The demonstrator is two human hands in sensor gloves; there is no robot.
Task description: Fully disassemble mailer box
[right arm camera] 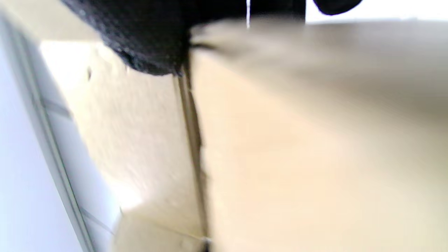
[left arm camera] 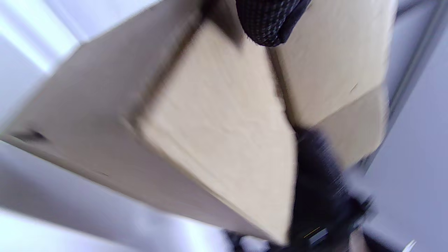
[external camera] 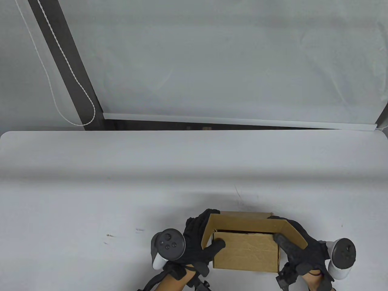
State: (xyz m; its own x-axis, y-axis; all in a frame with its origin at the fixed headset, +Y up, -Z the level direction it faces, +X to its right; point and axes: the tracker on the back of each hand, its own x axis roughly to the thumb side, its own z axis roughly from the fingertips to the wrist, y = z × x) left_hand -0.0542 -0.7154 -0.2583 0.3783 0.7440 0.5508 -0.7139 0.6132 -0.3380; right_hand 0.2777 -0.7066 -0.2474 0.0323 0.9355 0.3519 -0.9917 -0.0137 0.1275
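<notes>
A brown cardboard mailer box (external camera: 245, 250) stands at the table's front edge, its lid flap (external camera: 245, 223) raised and bent over the top. My left hand (external camera: 203, 242) grips the box's left side, thumb (external camera: 216, 244) pressed on the near face. My right hand (external camera: 292, 245) grips the right side, thumb on the near face's upper right corner. The left wrist view shows the box (left arm camera: 217, 119) blurred and close, with a gloved fingertip (left arm camera: 269, 24) on it. The right wrist view shows cardboard (right arm camera: 297, 150) filling the frame, a gloved finger (right arm camera: 147, 42) at the top.
The white table (external camera: 121, 182) stretches left and behind the box. Its far edge (external camera: 194, 132) meets a dark gap, with a white blind and cord (external camera: 72, 75) beyond.
</notes>
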